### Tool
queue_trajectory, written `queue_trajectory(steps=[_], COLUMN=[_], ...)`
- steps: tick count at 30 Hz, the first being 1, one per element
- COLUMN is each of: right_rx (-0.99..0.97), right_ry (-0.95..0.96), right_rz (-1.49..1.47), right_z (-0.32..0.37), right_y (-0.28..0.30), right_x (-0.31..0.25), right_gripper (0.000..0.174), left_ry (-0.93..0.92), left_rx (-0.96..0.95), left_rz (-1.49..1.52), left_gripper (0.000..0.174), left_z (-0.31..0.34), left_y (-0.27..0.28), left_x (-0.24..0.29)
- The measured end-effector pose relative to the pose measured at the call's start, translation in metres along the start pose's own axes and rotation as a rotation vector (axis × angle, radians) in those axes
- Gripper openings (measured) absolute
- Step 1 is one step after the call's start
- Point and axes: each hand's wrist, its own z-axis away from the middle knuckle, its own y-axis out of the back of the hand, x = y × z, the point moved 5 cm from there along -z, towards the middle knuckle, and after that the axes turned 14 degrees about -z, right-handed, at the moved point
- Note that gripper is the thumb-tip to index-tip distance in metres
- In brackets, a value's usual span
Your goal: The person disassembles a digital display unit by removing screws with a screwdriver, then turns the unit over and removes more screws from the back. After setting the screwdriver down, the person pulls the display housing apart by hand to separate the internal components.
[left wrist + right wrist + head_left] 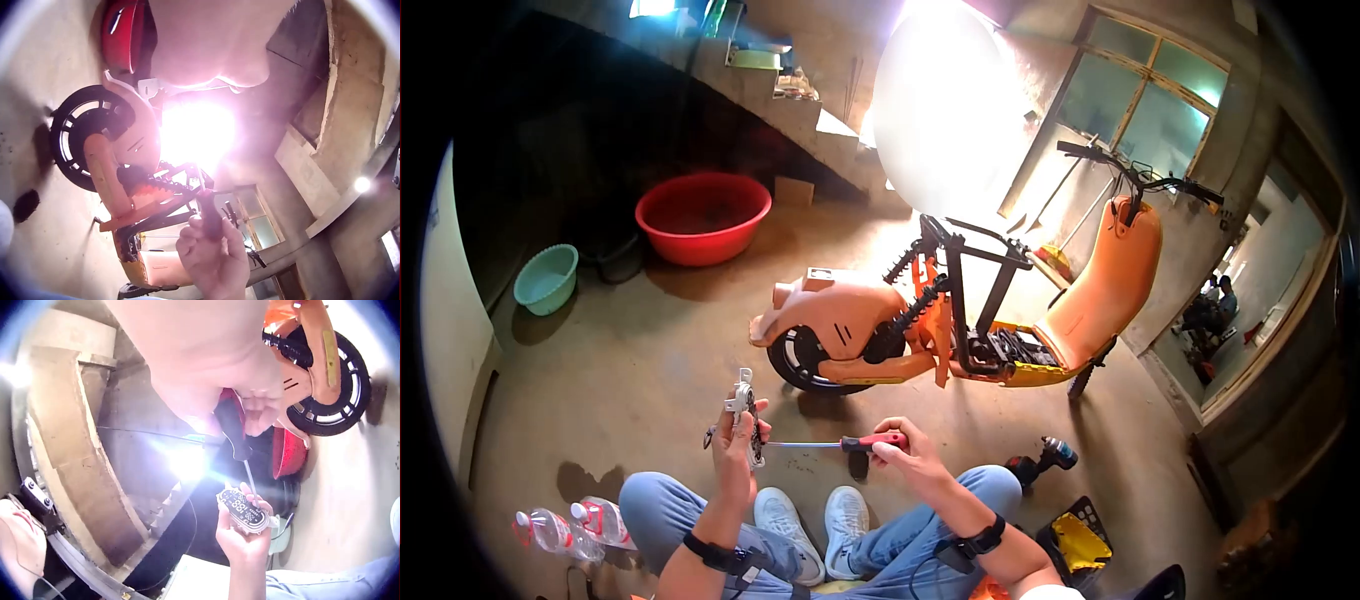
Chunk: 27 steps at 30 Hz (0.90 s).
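Observation:
A small display panel with lit-looking digits on its dark face [237,505] is held in my left hand [735,455], in front of my knees. Fingers wrap round its pale back and edges, and the panel stands roughly upright in the head view. My right hand [915,458] grips a screwdriver [875,442] by its red and black handle. The long metal shaft points left, and its tip is right at the panel's lower end. In the left wrist view the right hand [215,262] shows round the handle, while the panel is largely hidden behind the left hand.
A partly stripped orange electric scooter [855,315] stands ahead. A cordless drill [1055,455] and an open tool case [1085,540] lie to my right; plastic bottles [560,535] to my left. A red basin [700,250] and green basin [548,280] sit farther back. A person [1226,300] appears through the doorway.

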Motion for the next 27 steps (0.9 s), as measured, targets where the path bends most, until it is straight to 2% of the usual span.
queue_trajectory(steps=[2,6,8,10,14,16,17,18,19,20,21,22,25,27], right_rx=[-0.043,0.010,-0.050,-0.045,-0.102,-0.081,-0.063,-0.106,-0.131,-0.055,-0.086,-0.084,-0.145,-0.102], right_ry=[0.024,-0.091,-0.005,0.030,0.572,0.357,0.335,0.349,0.490,0.556,0.444,0.365,0.397,0.322], right_rz=[-0.079,0.042,0.155,0.118,0.503,0.118,0.111,0.313,0.553,0.823,0.586,0.362,0.108,0.170], right_z=[0.002,0.000,-0.008,-0.017,-0.044,-0.055,-0.062,-0.067,-0.073,-0.073,-0.064,-0.060,-0.062,-0.063], right_y=[-0.003,-0.004,-0.005,-0.015,-0.024,-0.025,-0.022,-0.012,-0.003,0.000,-0.011,-0.015,-0.023,-0.019], right_x=[-0.002,-0.027,-0.033,-0.042,-0.055,-0.048,-0.043,-0.041,-0.038,-0.029,-0.029,-0.033,-0.028,-0.030], right_gripper=[0.025,0.025,0.024,0.022,0.023,0.021,0.021,0.022,0.024,0.020,0.021,0.022,0.032,0.032], left_ry=[-0.025,-0.009,-0.023,-0.076,0.041,0.038,0.046,0.027,0.004,0.052,0.060,0.074,0.150,0.174], left_rx=[-0.019,-0.036,-0.032,-0.024,-0.031,-0.029,-0.070,-0.074,-0.100,-0.129,-0.169,-0.064,-0.053,-0.083], left_rz=[0.010,0.007,-0.015,-0.064,0.034,0.059,0.083,0.070,0.081,0.084,0.081,0.066,0.071,0.092], left_gripper=[0.032,0.031,0.031,0.031,0.029,0.029,0.029,0.030,0.031,0.032,0.033,0.033,0.032,0.032], left_z=[-0.001,-0.001,-0.011,-0.027,-0.057,-0.063,-0.068,-0.067,-0.063,-0.064,-0.065,-0.063,-0.067,-0.068], left_y=[-0.001,-0.008,-0.009,-0.008,-0.006,-0.008,-0.005,-0.006,-0.007,-0.003,0.000,0.001,0.000,-0.004], left_x=[0.006,0.020,0.025,0.033,0.030,0.026,0.018,0.018,0.023,0.013,0.007,0.003,-0.013,-0.017])
